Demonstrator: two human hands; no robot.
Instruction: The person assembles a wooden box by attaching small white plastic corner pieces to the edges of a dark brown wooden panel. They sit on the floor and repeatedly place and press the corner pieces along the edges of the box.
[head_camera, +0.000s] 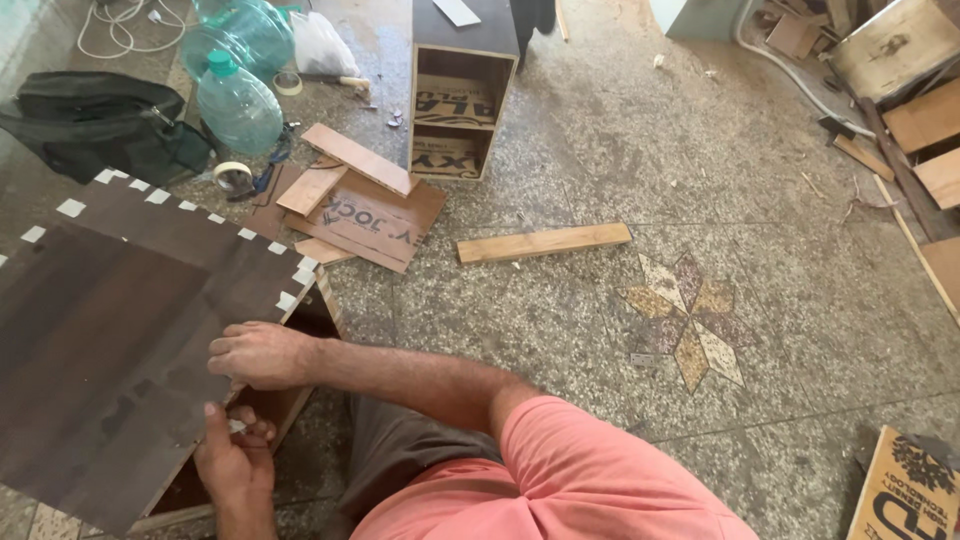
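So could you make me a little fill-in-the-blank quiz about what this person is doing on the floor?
1. Both hands rest at the edge of a large dark brown laminate sheet held down with strips of white ____.
2. The single long pale wooden plank lies on the speckled stone ____.
3. The right hand lies above the ____ hand in the picture.
4. The inlaid floor pattern is shaped like a ____.

Missing words: tape; floor; left; star

Dark brown laminate sheet (110, 350), edged along two sides with small white tape tabs, lay flat and slightly askew atop an open plywood box (300, 395) on the floor at lower left.
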